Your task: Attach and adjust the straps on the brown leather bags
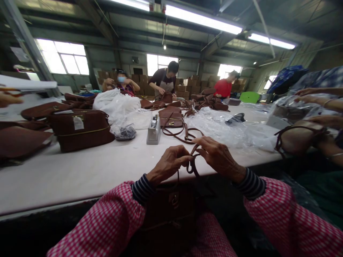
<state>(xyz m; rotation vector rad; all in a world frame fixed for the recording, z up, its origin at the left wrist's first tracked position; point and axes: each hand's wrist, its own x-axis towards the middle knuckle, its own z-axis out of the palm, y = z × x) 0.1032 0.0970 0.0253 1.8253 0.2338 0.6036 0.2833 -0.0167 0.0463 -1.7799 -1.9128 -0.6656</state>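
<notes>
Both my hands meet over the table's near edge on a thin brown leather strap [192, 165]. My left hand [173, 160] pinches the strap between thumb and fingers. From the other side my right hand [218, 157] grips it too, thumb and forefinger closed. Loops of the strap hang below my fingers. A dark brown handbag [168, 214] with a metal clasp and a zip sits in shadow on my lap, below the table edge. Just beyond my hands, another small brown bag [171, 117] lies on the table with its strap trailing towards me.
A grey tape dispenser [153, 132] stands mid-table. To the left is a large brown handbag [80, 130] with a white tag, beside more bags. Clear plastic bags [219, 125] are heaped right of centre. Co-workers sit or stand across the table; another person's hands [318, 98] work at the right.
</notes>
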